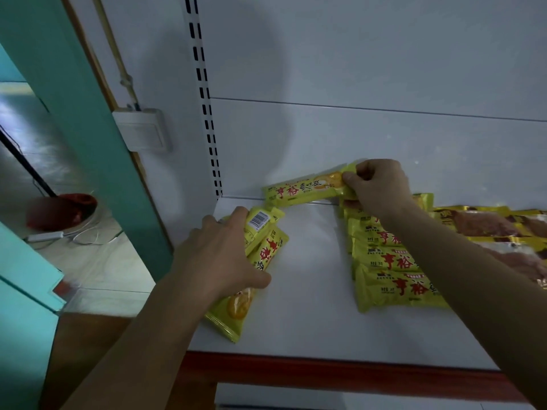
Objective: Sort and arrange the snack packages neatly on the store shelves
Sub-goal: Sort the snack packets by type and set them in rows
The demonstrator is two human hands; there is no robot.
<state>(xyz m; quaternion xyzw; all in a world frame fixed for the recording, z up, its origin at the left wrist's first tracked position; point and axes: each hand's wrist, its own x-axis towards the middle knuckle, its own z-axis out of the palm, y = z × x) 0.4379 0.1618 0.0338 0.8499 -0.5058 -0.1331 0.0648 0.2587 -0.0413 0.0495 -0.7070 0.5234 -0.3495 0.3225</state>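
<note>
Yellow snack pack (305,190) pinched at its end by our right hand (377,184) near the shelf's (310,291) back edge, our left hand (219,255) clasping two packs (263,247) by its left edge.

My right hand (377,184) pinches one yellow packet (307,189) by its end above the white shelf (310,291); my left hand (220,255) grips two more (260,255). A stacked row (387,261) lies under my right forearm.

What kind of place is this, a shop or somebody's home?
Most likely a small shop. A white display shelf with a slotted upright and red front edge holds rows of identical yellow snack packs, and both hands are arranging more.
</note>
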